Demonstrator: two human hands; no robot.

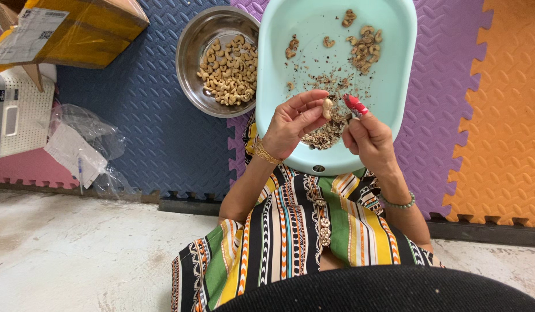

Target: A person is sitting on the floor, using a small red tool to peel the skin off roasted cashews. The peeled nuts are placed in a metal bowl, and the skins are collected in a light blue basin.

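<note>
You are holding a single cashew nut pinched between the thumb and fingertips of your left hand, just above the near end of the pale green tray, while your right hand is closed around a small red-handled tool whose tip is reaching toward the nut; whether the tip is already touching it is too small to tell. To do this well, be keeping the nut turned so the skin faces the tool, working with light strokes and letting the flakes drop onto the heap of peelings lying in the tray directly under your hands, so they are not scattering onto your striped skirt. Unpeeled nuts are waiting at the far end of the tray, well apart from your fingers. The steel bowl of cleaned cashews is sitting just to the left of the tray, its rim tucked partly under the tray's edge, on the blue foam mat. A cardboard box, a white plastic crate and crumpled clear plastic bags are lying further left, none of them crowding your hands.
</note>
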